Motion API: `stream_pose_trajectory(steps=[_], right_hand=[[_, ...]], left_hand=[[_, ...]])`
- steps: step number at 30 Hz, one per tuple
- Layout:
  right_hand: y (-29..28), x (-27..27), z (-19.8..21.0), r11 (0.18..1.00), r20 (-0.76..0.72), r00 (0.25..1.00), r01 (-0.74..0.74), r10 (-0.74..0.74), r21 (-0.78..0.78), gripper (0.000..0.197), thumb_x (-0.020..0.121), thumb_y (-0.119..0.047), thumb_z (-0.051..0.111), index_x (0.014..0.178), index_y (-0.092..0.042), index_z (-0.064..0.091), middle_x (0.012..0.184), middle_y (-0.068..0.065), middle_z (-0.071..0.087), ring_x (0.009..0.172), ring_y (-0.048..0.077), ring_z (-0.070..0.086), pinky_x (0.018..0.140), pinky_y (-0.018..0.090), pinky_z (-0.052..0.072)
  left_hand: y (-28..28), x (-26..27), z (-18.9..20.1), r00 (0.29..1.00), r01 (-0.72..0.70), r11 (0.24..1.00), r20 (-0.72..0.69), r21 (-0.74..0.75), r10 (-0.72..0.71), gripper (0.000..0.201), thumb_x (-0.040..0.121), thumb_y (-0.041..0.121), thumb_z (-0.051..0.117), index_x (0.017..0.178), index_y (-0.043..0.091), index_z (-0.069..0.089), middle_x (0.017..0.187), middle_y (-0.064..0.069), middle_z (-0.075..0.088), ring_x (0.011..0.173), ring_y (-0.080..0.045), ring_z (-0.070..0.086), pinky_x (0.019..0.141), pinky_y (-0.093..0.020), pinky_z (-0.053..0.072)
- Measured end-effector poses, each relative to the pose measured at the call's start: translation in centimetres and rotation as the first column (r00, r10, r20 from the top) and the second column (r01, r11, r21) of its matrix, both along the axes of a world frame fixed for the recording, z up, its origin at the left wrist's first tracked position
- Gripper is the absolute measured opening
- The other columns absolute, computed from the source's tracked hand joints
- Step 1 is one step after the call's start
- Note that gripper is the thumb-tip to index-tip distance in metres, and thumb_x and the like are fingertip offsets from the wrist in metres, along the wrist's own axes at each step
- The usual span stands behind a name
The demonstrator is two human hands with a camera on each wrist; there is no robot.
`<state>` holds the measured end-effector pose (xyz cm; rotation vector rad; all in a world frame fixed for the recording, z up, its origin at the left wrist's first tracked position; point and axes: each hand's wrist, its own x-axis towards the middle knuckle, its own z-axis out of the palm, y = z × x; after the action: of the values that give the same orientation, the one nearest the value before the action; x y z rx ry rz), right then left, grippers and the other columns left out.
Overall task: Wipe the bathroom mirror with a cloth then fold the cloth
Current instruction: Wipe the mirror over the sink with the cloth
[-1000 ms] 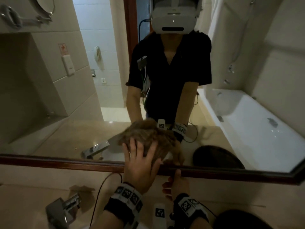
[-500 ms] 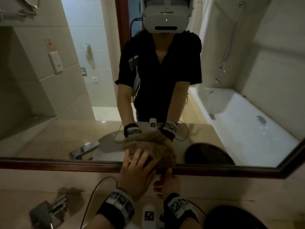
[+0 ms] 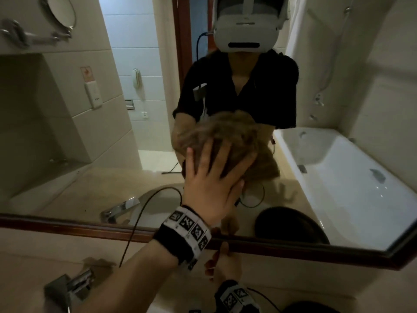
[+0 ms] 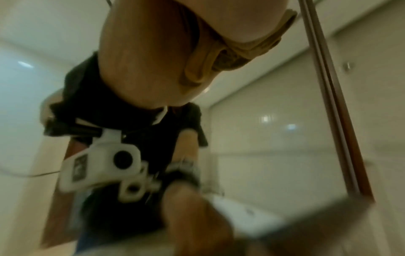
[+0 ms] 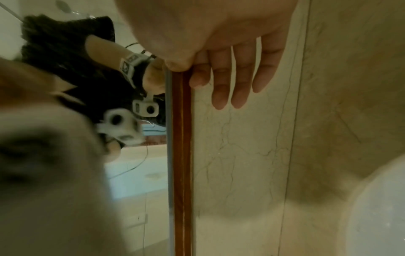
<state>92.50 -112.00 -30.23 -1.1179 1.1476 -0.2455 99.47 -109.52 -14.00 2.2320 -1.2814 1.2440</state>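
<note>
A crumpled brown cloth (image 3: 239, 134) lies against the glass of the mirror (image 3: 90, 154), in front of the person's reflection. My left hand (image 3: 212, 177) presses it flat with straight, spread fingers; in the left wrist view the cloth (image 4: 232, 52) bunches under the palm (image 4: 142, 52). My right hand (image 3: 222, 260) rests at the mirror's brown wooden bottom frame (image 3: 79, 227). In the right wrist view its thumb touches the frame (image 5: 180, 155) and its straight fingers (image 5: 236, 72) lie on the marble wall below. It holds nothing.
A chrome faucet (image 3: 67, 288) stands on the beige counter at lower left. A black cable (image 3: 133, 236) hangs from my left wrist. A dark round object (image 3: 313, 309) sits at the bottom right. The mirror reflects a white bathtub (image 3: 352, 190) and tiled walls.
My left hand has slid the cloth upward on the glass, away from the bottom frame. The right hand has stayed at the frame.
</note>
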Motion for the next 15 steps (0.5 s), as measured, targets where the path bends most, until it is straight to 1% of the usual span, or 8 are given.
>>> stream_pose_trajectory(steps=[2, 4, 5, 7, 9, 12, 14, 15], right_hand=[[0.1, 0.1, -0.5, 0.999, 0.000, 1.000, -0.026, 0.026, -0.041, 0.058, 0.101, -0.045, 0.033, 0.066, -0.005, 0.054, 0.047, 0.011, 0.058, 0.044, 0.025, 0.053, 0.054, 0.028, 0.041], [-0.2, -0.2, -0.4, 0.998, 0.005, 0.999, -0.050, 0.050, -0.041, 0.059, 0.102, -0.043, 0.031, 0.064, -0.005, 0.054, 0.047, 0.010, 0.057, 0.044, 0.024, 0.052, 0.053, 0.026, 0.039], [-0.4, -0.3, -0.3, 0.997, 0.004, 0.997, -0.072, 0.072, -0.031, 0.059, 0.103, -0.042, 0.030, 0.063, -0.005, 0.055, 0.047, 0.010, 0.057, 0.045, 0.024, 0.052, 0.052, 0.025, 0.039], [-0.7, -0.7, 0.0, 0.995, 0.020, 0.995, -0.098, 0.098, -0.020, 0.059, 0.103, -0.040, 0.030, 0.063, -0.005, 0.054, 0.049, 0.010, 0.057, 0.047, 0.024, 0.053, 0.050, 0.024, 0.039], [-0.8, -0.9, 0.4, 0.995, 0.029, 0.995, -0.093, 0.093, -0.028, 0.059, 0.103, -0.040, 0.031, 0.061, -0.005, 0.054, 0.051, 0.011, 0.058, 0.046, 0.024, 0.053, 0.048, 0.023, 0.039], [-0.8, -0.9, 1.6, 0.997, 0.007, 0.997, -0.076, 0.076, 0.026, 0.057, 0.102, -0.041, 0.033, 0.064, -0.005, 0.055, 0.054, 0.014, 0.057, 0.042, 0.023, 0.050, 0.044, 0.021, 0.036], [-0.6, -0.7, 2.5, 0.993, 0.005, 0.997, -0.075, 0.075, 0.088, 0.050, 0.102, -0.040, 0.035, 0.078, -0.005, 0.061, 0.058, 0.014, 0.055, 0.042, 0.023, 0.050, 0.043, 0.021, 0.039], [-0.6, -0.7, 3.0, 0.990, 0.005, 0.997, -0.078, 0.078, 0.119, 0.047, 0.102, -0.040, 0.036, 0.085, -0.005, 0.062, 0.060, 0.014, 0.054, 0.043, 0.024, 0.051, 0.043, 0.022, 0.040]], left_hand=[[1.9, 0.1, -4.9, 0.999, 0.010, 0.979, 0.040, 0.202, -0.019, 0.055, 0.091, 0.046, 0.049, 0.145, 0.044, 0.037, 0.141, -0.004, 0.039, 0.135, -0.034, 0.029, 0.118, -0.055, 0.005], [5.0, 0.2, -9.4, 1.000, -0.015, 0.925, 0.012, 0.379, 0.011, 0.052, 0.090, 0.044, 0.051, 0.141, 0.041, 0.044, 0.127, -0.004, 0.050, 0.119, -0.032, 0.043, 0.115, -0.055, 0.016], [6.5, 0.2, -10.9, 0.998, -0.031, 0.894, -0.029, 0.446, 0.049, 0.052, 0.090, 0.044, 0.049, 0.141, 0.039, 0.043, 0.123, -0.004, 0.052, 0.116, -0.032, 0.045, 0.113, -0.056, 0.018], [8.3, -0.1, -11.9, 0.983, -0.033, 0.870, -0.141, 0.491, 0.117, 0.051, 0.093, 0.046, 0.041, 0.143, 0.036, 0.038, 0.125, -0.007, 0.048, 0.119, -0.035, 0.044, 0.115, -0.056, 0.012], [8.2, -0.3, -10.1, 0.967, -0.040, 0.913, -0.215, 0.406, 0.138, 0.050, 0.100, 0.048, 0.028, 0.147, 0.033, 0.029, 0.135, -0.013, 0.043, 0.129, -0.040, 0.036, 0.118, -0.056, 0.002], [5.3, -0.6, -2.9, 0.974, -0.033, 0.996, -0.219, 0.086, 0.051, 0.060, 0.100, 0.048, 0.025, 0.155, 0.032, 0.011, 0.153, -0.023, 0.022, 0.145, -0.047, 0.013, 0.119, -0.060, -0.001], [2.7, -0.8, 3.2, 0.986, -0.043, 0.993, -0.164, -0.114, 0.024, 0.065, 0.098, 0.047, 0.030, 0.156, 0.037, 0.003, 0.161, -0.017, 0.006, 0.147, -0.047, -0.005, 0.116, -0.064, -0.006], [1.6, -0.9, 5.8, 0.989, -0.064, 0.984, -0.142, -0.164, 0.041, 0.064, 0.099, 0.047, 0.031, 0.156, 0.039, 0.003, 0.163, -0.012, 0.000, 0.147, -0.048, -0.009, 0.114, -0.067, -0.008]])
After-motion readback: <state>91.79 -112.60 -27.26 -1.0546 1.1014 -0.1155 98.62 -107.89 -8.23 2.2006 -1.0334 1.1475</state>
